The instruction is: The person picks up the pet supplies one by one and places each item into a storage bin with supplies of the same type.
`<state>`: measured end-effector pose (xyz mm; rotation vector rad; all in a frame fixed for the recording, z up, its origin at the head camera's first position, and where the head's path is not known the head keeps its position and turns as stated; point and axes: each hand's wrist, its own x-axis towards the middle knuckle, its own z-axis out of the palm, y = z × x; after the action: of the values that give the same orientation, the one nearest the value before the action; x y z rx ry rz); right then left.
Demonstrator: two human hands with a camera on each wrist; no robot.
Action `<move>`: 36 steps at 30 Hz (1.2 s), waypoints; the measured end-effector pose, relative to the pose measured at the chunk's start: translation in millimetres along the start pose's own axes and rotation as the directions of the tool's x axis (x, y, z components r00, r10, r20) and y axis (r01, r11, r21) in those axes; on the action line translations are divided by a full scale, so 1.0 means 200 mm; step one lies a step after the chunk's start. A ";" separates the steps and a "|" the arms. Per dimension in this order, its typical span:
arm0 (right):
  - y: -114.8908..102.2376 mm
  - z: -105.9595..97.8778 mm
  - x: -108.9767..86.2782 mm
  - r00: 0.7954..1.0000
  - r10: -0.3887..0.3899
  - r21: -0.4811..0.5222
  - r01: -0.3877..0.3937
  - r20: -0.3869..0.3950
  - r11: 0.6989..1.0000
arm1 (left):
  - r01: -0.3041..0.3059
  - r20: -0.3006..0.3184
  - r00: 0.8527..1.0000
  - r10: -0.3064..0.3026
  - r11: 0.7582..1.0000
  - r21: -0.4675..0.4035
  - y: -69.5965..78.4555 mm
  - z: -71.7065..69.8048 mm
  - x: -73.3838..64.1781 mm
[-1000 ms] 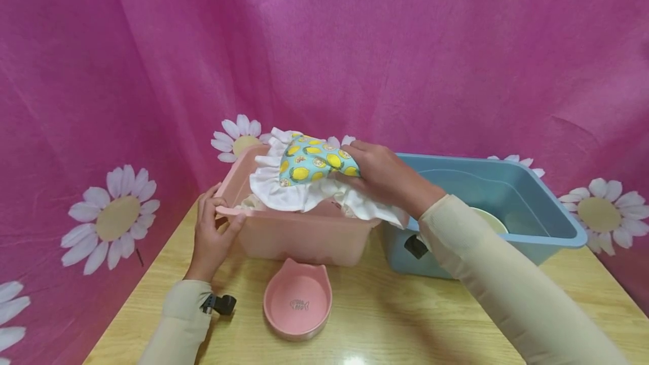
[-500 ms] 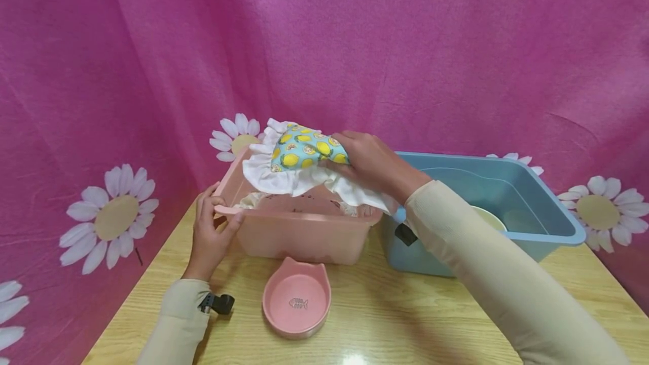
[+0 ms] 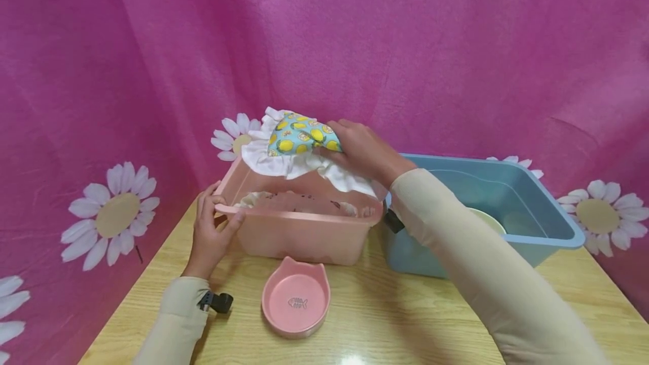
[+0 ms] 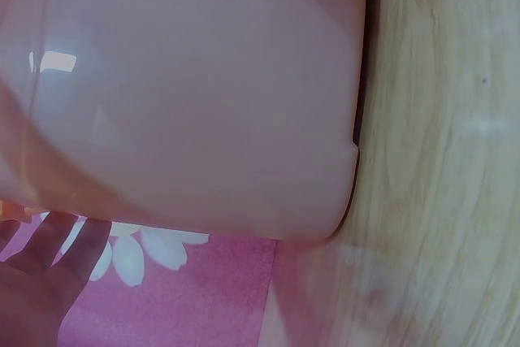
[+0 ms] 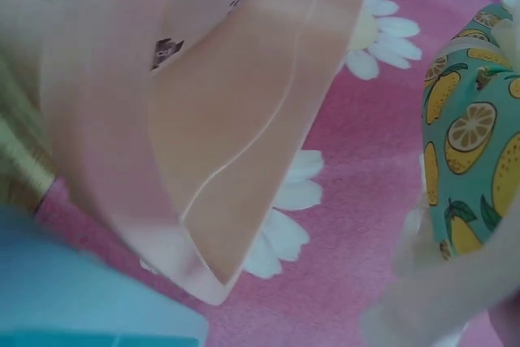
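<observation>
My right hand [image 3: 364,150] pinches a light-blue lemon-print cloth with white ruffles [image 3: 296,135], gathered at its right end. The cloth hangs over the pink bin [image 3: 304,237], and its ruffle trails below the hand towards the bin's right corner. In the right wrist view the lemon print [image 5: 467,140] shows at the right side, beyond the bin's corner. My left hand [image 3: 209,239] grips the bin's front left corner, thumb at the front of the rim and fingers round the side. Inside the bin lies pale fabric [image 3: 253,200] with dark marks, partly hidden by the front wall.
A pink cat-eared bowl [image 3: 296,306] with a fishbone print stands on the wooden table [image 3: 375,320] before the pink bin. To the right is a blue bin [image 3: 507,185] with a round cream thing [image 3: 488,219] in it. A magenta curtain [image 3: 405,61] with daisies hangs behind.
The right hand has lifted the lemon-print cloth higher and slightly left, so more of the pink bin's inside shows. The left hand has stayed on the corner.
</observation>
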<state>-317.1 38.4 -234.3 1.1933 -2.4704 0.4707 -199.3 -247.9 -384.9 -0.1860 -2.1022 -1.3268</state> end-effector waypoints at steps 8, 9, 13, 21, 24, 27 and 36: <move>0.04 0.06 0.07 0.999 0.038 0.071 -0.036 -0.030 0.997 | -0.009 0.012 1.000 0.009 0.999 -0.035 -0.05 0.01 0.02; 0.05 0.06 0.07 0.999 0.039 0.077 -0.036 -0.029 0.996 | -0.005 0.010 1.000 0.005 1.000 -0.031 -0.07 0.01 0.02; 0.04 0.08 0.09 0.999 0.035 0.109 -0.033 -0.019 0.994 | -0.011 -0.004 1.000 0.011 1.000 -0.021 -0.14 0.01 0.02; 0.02 0.13 0.10 1.000 0.028 0.120 -0.027 -0.004 0.992 | -0.022 -0.011 1.000 0.021 0.999 -0.031 -0.16 0.00 0.02; 0.01 0.14 0.09 0.999 0.037 0.122 -0.037 0.005 0.992 | -0.021 -0.012 1.000 0.021 0.999 -0.036 -0.16 0.00 0.02; 0.01 0.16 0.08 0.998 0.058 0.118 -0.061 0.023 0.991 | -0.019 -0.017 1.000 0.018 0.999 -0.034 -0.16 0.01 0.02; 0.03 0.21 0.03 0.987 0.140 0.071 -0.146 0.078 0.987 | -0.032 -0.009 0.999 0.032 0.999 -0.028 0.01 0.02 0.00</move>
<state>-331.7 19.8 -268.9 1.0842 -2.6341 0.5758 -200.2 -244.5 -385.2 -0.2240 -2.0658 -1.3362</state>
